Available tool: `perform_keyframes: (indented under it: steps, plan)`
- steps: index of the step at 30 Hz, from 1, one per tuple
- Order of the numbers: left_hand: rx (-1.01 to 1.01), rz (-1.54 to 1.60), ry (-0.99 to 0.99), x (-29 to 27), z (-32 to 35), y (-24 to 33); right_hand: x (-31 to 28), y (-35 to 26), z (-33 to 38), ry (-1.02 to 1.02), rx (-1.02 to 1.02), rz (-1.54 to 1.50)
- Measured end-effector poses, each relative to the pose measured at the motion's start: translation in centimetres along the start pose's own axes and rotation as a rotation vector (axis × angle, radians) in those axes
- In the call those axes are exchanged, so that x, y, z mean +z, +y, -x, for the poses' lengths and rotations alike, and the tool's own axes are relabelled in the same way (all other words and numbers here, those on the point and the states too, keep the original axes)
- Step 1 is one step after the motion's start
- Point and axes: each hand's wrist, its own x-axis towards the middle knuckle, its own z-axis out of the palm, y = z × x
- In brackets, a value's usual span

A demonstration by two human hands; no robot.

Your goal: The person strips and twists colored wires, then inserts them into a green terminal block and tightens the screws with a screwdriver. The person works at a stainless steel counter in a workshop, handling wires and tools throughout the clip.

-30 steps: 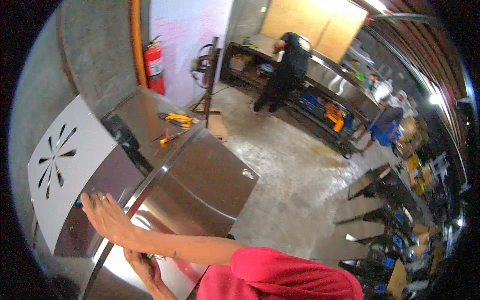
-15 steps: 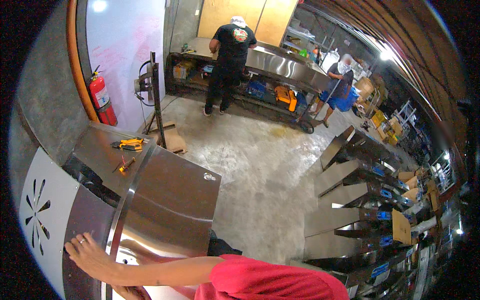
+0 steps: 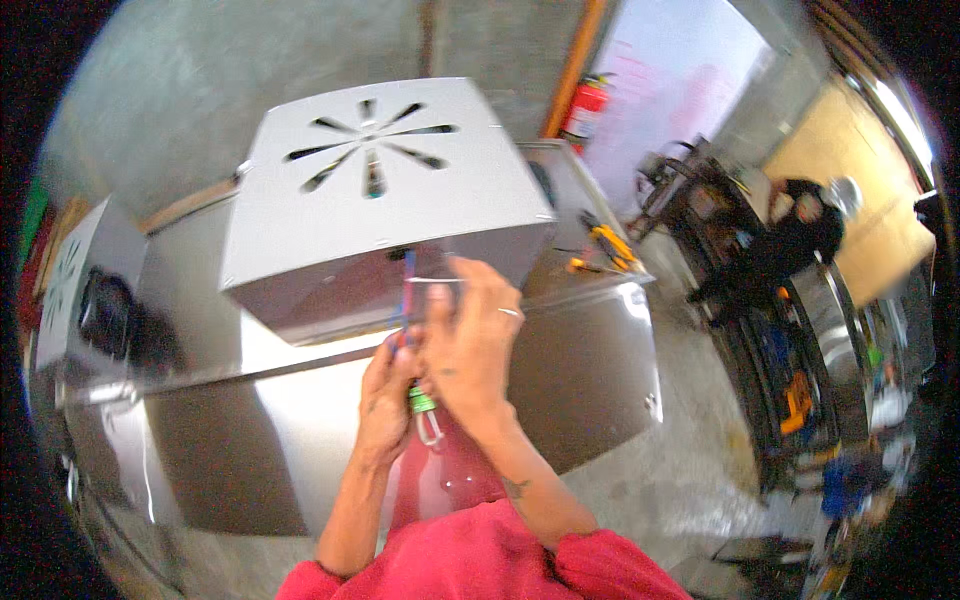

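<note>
A grey metal box [image 3: 400,218], with slots cut in its top like a starburst, stands before me on a shiny steel bench [image 3: 560,400]. Red and blue wires [image 3: 408,290] run down from an opening in its dark front to my hands. My left hand [image 3: 388,395] is closed round their lower part, beside a small green piece [image 3: 421,400] with a white loop [image 3: 428,430] hanging below it. Just above and to the right, my right hand [image 3: 472,345], wearing a ring, has its fingers bent together at the wires. Motion blur hides exactly what its fingertips grip.
Yellow-and-black pliers [image 3: 610,245] and a yellow-handled screwdriver [image 3: 590,267] lie right of the box. Another slotted box [image 3: 75,290] with a black part stands far left. A fire extinguisher [image 3: 585,108] is by the wall. Someone in dark clothes [image 3: 800,230] works at a far bench.
My view has swung left to face the box. The ringed right hand has left the box's dark face; both hands are now together at the wires, the left now plainly visible.
</note>
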Motion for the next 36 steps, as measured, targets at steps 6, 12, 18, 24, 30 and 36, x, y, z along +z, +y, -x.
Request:
perform_keyframes:
  steps: [6, 12, 18, 24, 30, 36]
  plan:
    - [0.034, 0.044, -0.067, 2.0, -0.9, 0.5, -0.6, 1.3, 0.9, -0.146, 0.185, -0.445]
    - [0.105, -0.086, -0.055, 1.9, -2.5, 1.2, -0.1, -0.1, -0.8, -0.232, 0.295, -0.576]
    - [0.134, -0.187, 0.05, 3.1, -1.3, 1.2, 0.6, -0.2, -0.9, -0.197, 0.078, -0.459]
    - [0.189, -0.381, 0.026, 3.8, -1.7, 1.6, -0.4, -0.2, -2.0, -0.229, -0.031, -0.316]
    - [0.215, -0.377, 0.003, 4.1, -5.3, 2.0, -2.2, -0.3, -1.4, -0.197, 0.172, -0.364]
    - [0.062, -0.237, 0.061, 6.5, -6.0, 5.1, -3.5, -0.9, 2.1, -0.282, 0.397, -0.499]
